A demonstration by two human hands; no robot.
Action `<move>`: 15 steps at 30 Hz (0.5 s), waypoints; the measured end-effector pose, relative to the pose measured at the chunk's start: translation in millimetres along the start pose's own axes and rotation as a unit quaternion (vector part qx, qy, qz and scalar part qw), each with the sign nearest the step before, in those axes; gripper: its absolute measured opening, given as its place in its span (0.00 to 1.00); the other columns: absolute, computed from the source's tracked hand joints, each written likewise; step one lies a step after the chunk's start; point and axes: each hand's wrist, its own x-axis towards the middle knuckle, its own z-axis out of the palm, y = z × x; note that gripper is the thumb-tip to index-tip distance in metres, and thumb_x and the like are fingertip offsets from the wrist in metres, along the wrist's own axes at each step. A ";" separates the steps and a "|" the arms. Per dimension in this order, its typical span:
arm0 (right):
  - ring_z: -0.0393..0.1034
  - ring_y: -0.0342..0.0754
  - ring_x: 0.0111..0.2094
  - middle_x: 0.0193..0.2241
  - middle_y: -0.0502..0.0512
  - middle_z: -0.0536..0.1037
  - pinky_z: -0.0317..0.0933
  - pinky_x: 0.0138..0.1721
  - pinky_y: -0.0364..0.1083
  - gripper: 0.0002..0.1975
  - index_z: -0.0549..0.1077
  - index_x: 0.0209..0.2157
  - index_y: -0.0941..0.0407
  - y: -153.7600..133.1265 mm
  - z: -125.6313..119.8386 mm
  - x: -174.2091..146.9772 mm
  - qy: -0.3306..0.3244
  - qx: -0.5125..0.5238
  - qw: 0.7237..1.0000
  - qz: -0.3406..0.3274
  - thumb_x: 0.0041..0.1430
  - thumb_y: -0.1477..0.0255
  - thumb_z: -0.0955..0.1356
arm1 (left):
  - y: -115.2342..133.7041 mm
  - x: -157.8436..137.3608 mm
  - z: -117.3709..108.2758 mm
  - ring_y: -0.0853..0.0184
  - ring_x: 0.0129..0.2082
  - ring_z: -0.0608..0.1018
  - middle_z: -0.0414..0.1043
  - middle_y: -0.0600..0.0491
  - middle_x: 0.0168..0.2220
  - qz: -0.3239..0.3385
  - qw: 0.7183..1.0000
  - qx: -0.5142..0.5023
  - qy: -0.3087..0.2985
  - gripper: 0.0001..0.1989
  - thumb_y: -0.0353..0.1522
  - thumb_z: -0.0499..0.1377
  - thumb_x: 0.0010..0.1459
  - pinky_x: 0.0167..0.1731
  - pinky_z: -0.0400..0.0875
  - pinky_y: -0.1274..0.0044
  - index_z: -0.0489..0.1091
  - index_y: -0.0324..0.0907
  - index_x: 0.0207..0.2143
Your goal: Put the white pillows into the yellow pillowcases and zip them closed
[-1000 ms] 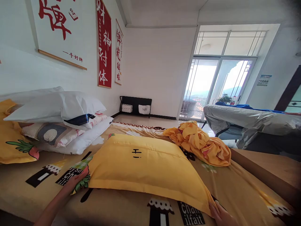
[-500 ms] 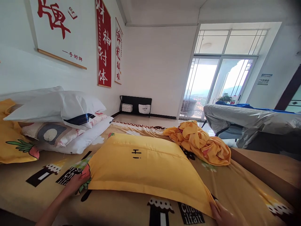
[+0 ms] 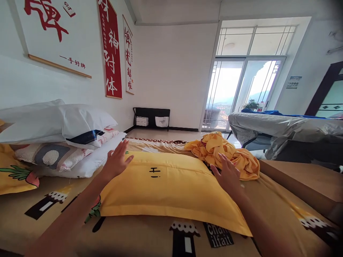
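- Yellow pillow (image 3: 163, 192) lies flat, print side up, on the tan sheet (image 3: 139, 235) – lower middle of my head view, between my 2 forearms.
- Long axis runs left to right. Near edge dips slightly toward the right; near-right corner is beside my right forearm.
- Lettering on it reads "Hi" turned sideways: letter tops point right, H on the far side, i on the near side.
- Left hand (image 3: 117, 162): fingers spread, gripping nothing, over the pillow's far-left corner. Can't tell if it touches the fabric.
- Right hand (image 3: 229, 175): thumb wide of the fingers, gripping nothing, by the pillow's far-right edge. Fingertips overlap the crumpled orange cloth (image 3: 213, 144) in my view; contact I can't tell.
- Sheet: dark house prints, plus a black lettered patch (image 3: 219, 235) just beside the pillow's near edge.
- Left side, stacked: white pillow (image 3: 83, 119) on top, patterned pillow (image 3: 52, 157) in the middle, lower white pillow (image 3: 89, 164) beneath. Second yellow pillow (image 3: 12, 182) with a fruit print is at the view's left edge.
- Room: 3 hanging scrolls (image 3: 111, 53) on the left wall; black bench (image 3: 152, 112) at the back with white box (image 3: 142, 121) and white bag (image 3: 162, 121); glass door (image 3: 230, 85) beyond; plastic-covered table (image 3: 268, 121) at right.
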 end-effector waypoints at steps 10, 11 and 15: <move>0.41 0.50 0.66 0.65 0.57 0.51 0.33 0.63 0.54 0.30 0.53 0.64 0.57 -95.1 105.1 -42.9 -0.206 0.009 0.978 -0.038 0.66 0.59 0.49 | 41.7 -15.3 132.3 0.48 0.62 0.58 0.59 0.40 0.61 -0.065 0.985 -0.147 -0.062 0.23 0.39 0.58 0.56 0.63 0.40 0.63 0.70 0.41 0.54; 0.41 0.49 0.66 0.65 0.56 0.51 0.32 0.63 0.54 0.30 0.53 0.64 0.57 -90.2 109.6 -43.9 -0.207 0.012 0.977 -0.038 0.66 0.59 0.50 | 35.3 -17.9 136.5 0.50 0.63 0.58 0.60 0.44 0.61 -0.073 0.982 -0.160 -0.069 0.23 0.40 0.58 0.55 0.64 0.40 0.65 0.70 0.43 0.53; 0.41 0.49 0.66 0.65 0.55 0.51 0.32 0.63 0.56 0.29 0.55 0.63 0.55 -57.1 108.0 -27.8 -0.216 0.017 0.976 -0.003 0.65 0.58 0.52 | 5.4 -6.1 130.5 0.51 0.63 0.56 0.60 0.48 0.61 -0.137 0.973 -0.172 -0.075 0.24 0.45 0.60 0.52 0.63 0.42 0.65 0.72 0.47 0.51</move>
